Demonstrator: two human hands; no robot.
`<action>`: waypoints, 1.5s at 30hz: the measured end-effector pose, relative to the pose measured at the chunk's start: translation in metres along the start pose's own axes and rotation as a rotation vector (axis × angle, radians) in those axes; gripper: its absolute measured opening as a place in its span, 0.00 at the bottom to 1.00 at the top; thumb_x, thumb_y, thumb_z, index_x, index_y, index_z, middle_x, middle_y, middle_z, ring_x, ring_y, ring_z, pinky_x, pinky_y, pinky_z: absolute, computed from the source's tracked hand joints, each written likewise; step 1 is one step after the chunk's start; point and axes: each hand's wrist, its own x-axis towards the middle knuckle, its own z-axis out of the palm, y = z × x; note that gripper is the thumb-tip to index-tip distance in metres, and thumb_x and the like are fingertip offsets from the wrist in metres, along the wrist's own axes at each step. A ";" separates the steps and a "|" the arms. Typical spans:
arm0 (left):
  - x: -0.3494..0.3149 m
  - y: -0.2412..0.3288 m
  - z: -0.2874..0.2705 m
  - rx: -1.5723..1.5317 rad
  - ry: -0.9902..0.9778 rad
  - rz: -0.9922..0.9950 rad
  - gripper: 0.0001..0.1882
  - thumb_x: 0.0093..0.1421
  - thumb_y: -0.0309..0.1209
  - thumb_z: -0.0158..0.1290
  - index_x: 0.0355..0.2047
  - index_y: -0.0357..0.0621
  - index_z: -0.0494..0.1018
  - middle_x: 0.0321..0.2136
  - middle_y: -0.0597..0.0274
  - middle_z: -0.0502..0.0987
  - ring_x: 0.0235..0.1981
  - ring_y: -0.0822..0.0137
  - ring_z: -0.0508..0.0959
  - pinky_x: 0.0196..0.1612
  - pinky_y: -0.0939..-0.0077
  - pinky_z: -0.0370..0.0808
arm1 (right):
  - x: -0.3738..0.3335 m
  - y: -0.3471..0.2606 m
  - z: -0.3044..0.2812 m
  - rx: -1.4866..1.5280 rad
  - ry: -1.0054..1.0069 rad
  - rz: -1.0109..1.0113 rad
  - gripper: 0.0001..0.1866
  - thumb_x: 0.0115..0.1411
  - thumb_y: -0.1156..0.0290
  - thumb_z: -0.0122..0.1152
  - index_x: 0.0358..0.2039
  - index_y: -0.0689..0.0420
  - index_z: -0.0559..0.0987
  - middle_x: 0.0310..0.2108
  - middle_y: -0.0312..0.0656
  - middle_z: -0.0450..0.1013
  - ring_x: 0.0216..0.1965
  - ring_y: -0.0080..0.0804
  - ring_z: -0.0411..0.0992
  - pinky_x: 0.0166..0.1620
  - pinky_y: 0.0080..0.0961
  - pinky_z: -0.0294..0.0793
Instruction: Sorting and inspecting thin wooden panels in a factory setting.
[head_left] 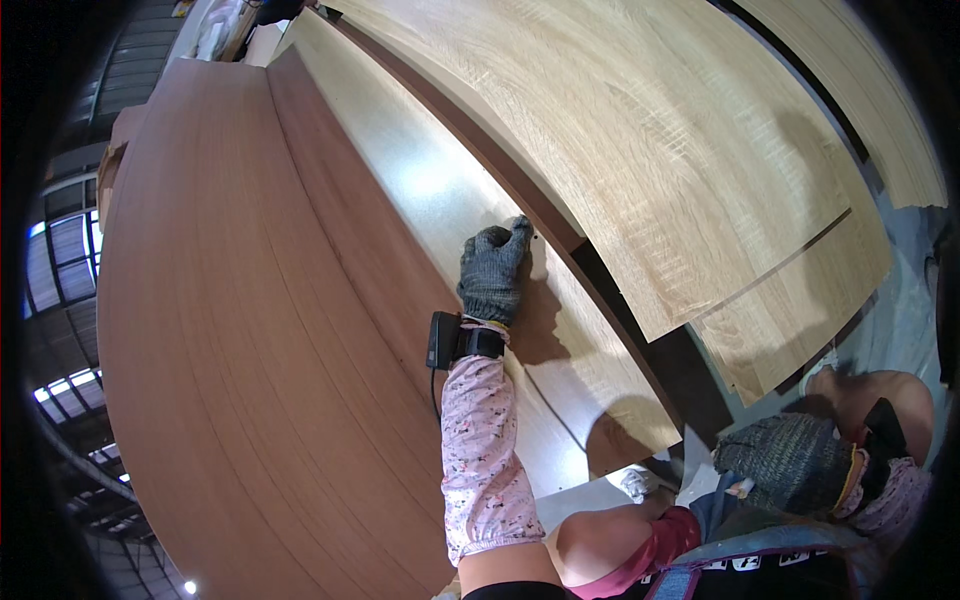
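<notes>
Pale board (430, 180) lies beneath left hand (492, 275), fingers curled closed; right hand (785, 462): fingers unclear.

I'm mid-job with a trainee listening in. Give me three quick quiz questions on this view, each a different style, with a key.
1. Which surface is the left hand over?
A) the pale narrow board
B) a glass tabletop
C) a metal tray

2. True or false: the right hand is gloved.

3. Fill in: in the picture, the large brown panel lies to the ____ of the left hand.

Key: 1. A; 2. True; 3. left
</notes>
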 end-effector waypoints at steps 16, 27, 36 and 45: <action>-0.006 -0.038 0.009 -0.083 0.354 0.403 0.20 0.59 0.33 0.55 0.49 0.35 0.71 0.40 0.54 0.78 0.41 0.61 0.77 0.45 0.70 0.72 | 0.008 -0.006 0.009 -0.058 0.102 -0.079 0.18 0.53 0.60 0.58 0.41 0.58 0.77 0.36 0.49 0.75 0.38 0.44 0.75 0.42 0.40 0.74; -0.015 -0.019 0.016 -0.295 0.165 0.035 0.17 0.61 0.37 0.53 0.46 0.42 0.75 0.44 0.56 0.78 0.47 0.63 0.76 0.53 0.73 0.68 | -0.003 0.009 0.024 -0.033 0.144 -0.060 0.21 0.52 0.56 0.55 0.42 0.55 0.77 0.38 0.49 0.75 0.39 0.44 0.75 0.43 0.43 0.73; -0.009 -0.022 0.027 -0.382 0.275 0.120 0.13 0.58 0.35 0.57 0.40 0.41 0.77 0.40 0.55 0.79 0.44 0.63 0.77 0.50 0.73 0.70 | -0.001 0.005 0.020 0.005 0.184 -0.052 0.21 0.53 0.55 0.53 0.43 0.54 0.77 0.39 0.47 0.75 0.40 0.43 0.75 0.44 0.43 0.73; 0.001 -0.033 0.033 -0.161 0.406 0.297 0.11 0.56 0.35 0.56 0.38 0.46 0.78 0.33 0.54 0.78 0.38 0.55 0.77 0.44 0.66 0.72 | -0.006 0.006 0.024 -0.064 0.119 0.007 0.22 0.56 0.55 0.45 0.45 0.52 0.76 0.42 0.45 0.73 0.42 0.42 0.73 0.47 0.43 0.70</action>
